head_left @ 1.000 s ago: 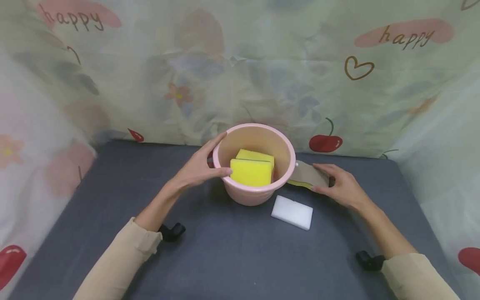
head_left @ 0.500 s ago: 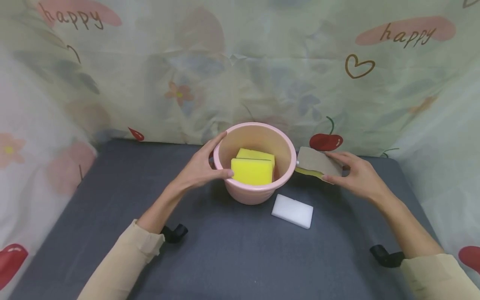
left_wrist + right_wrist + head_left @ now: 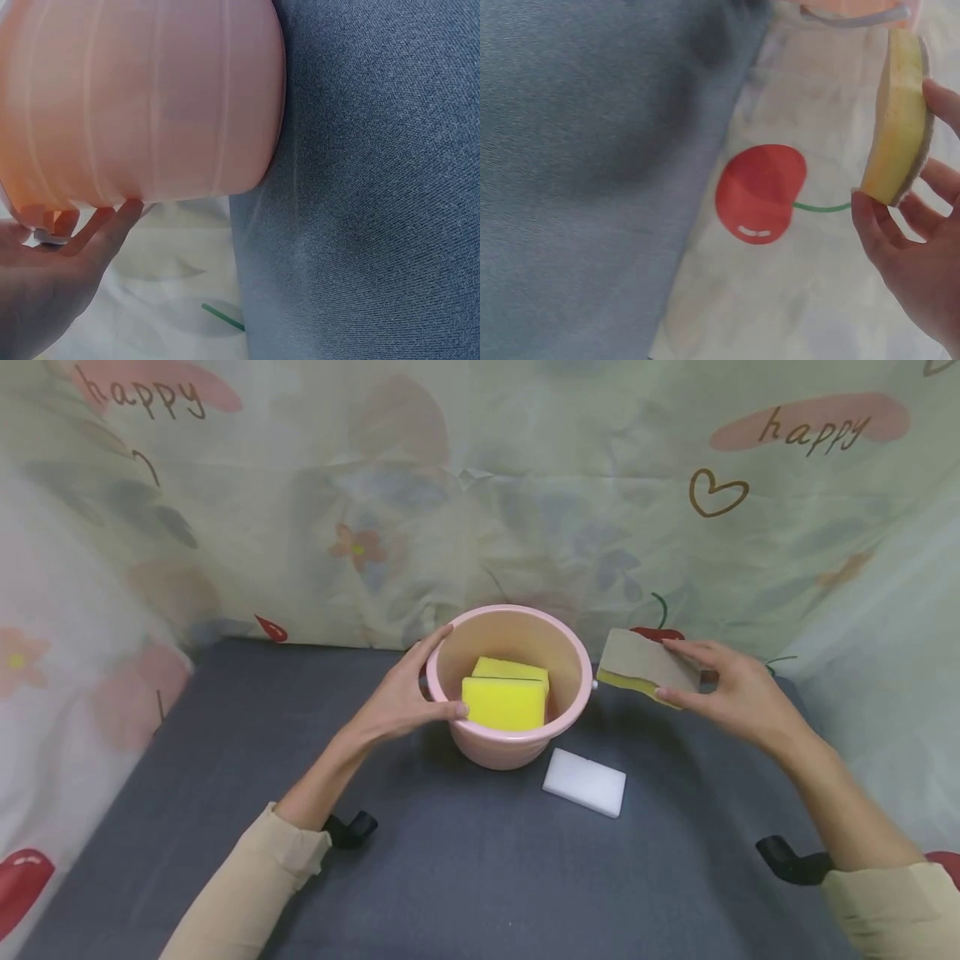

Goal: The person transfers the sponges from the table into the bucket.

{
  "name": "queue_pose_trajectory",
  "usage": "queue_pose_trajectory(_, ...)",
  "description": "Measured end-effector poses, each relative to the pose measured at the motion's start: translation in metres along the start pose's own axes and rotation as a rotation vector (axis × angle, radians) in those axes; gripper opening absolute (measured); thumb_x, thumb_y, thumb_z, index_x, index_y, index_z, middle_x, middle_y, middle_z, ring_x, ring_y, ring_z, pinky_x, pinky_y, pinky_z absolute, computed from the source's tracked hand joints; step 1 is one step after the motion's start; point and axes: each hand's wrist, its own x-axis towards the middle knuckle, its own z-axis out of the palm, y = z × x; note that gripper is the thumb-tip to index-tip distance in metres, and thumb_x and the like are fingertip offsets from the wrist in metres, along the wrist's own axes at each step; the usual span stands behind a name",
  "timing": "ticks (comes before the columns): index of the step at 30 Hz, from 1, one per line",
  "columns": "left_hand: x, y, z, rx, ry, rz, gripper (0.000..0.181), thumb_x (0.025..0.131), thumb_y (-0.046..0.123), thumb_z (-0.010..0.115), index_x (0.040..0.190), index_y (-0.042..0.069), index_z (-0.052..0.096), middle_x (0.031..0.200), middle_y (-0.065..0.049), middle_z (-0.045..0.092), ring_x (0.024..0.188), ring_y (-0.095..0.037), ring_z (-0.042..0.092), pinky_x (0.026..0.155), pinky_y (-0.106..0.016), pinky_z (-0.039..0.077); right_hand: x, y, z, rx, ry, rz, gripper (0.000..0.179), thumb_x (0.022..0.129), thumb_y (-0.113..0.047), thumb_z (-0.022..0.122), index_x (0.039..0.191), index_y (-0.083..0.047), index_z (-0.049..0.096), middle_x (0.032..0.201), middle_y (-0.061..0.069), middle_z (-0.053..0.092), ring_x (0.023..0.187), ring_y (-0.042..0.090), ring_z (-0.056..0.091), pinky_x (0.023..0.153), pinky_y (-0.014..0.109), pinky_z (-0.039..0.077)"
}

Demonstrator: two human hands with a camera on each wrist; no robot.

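A pink bucket stands upright near the back of the table. My left hand grips its left rim, thumb over the edge; in the left wrist view the fingers press its outer wall. Inside the bucket are two yellow sponges, one behind the other. To the right of the bucket, my right hand pinches a yellow sponge with a grey-brown face, raised above the table with that face up. The right wrist view shows the sponge's yellow side between thumb and fingers.
A white sponge block lies on the dark table, just in front and right of the bucket. A patterned curtain hangs close behind the table and along both sides. The bucket's handle shows in the right wrist view.
My right hand has lifted the grey-faced sponge and drawn it to the right, away from the bucket's side. The left hand and bucket have hardly moved.
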Motion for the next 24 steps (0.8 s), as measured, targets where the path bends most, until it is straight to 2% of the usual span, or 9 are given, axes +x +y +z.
queue_pose_trajectory(10,-0.002,-0.001,0.0,0.013,0.013,-0.001,0.107,0.073,0.043,0.086,0.158,0.035,0.022,0.159,-0.004,0.028,0.134,-0.027,0.039,0.1,-0.048,0.045,0.006,-0.023,-0.015,-0.006,0.04,-0.05,0.076,0.084,-0.046,0.078,0.146,-0.011,0.051,0.142,0.02,0.05,0.124,0.043,0.051,0.095,0.061,0.041)
queue_pose_trajectory(17,-0.001,0.0,0.001,0.017,0.015,0.003,0.106,0.074,0.041,0.086,0.158,0.035,0.022,0.159,-0.003,0.027,0.136,-0.027,0.038,0.103,-0.051,0.042,0.009,-0.038,-0.018,-0.011,0.04,-0.068,0.075,0.084,-0.047,0.077,0.147,-0.015,0.051,0.142,0.016,0.05,0.124,0.041,0.052,0.092,0.059,0.043)
queue_pose_trajectory(20,-0.001,0.0,0.002,0.02,0.012,0.006,0.106,0.074,0.04,0.086,0.158,0.035,0.021,0.159,-0.003,0.027,0.136,-0.026,0.038,0.103,-0.05,0.043,0.012,-0.045,-0.016,-0.007,0.041,-0.081,0.074,0.084,-0.046,0.078,0.146,-0.016,0.052,0.141,0.015,0.051,0.121,0.038,0.054,0.092,0.057,0.045)
queue_pose_trajectory(24,-0.002,0.002,0.002,0.008,0.013,0.004,0.107,0.074,0.039,0.087,0.158,0.034,0.022,0.159,-0.003,0.028,0.134,-0.026,0.039,0.101,-0.049,0.045,0.018,-0.054,-0.011,-0.023,0.035,-0.116,0.072,0.084,-0.046,0.077,0.146,-0.018,0.053,0.141,0.013,0.052,0.107,0.032,0.058,0.082,0.049,0.048)
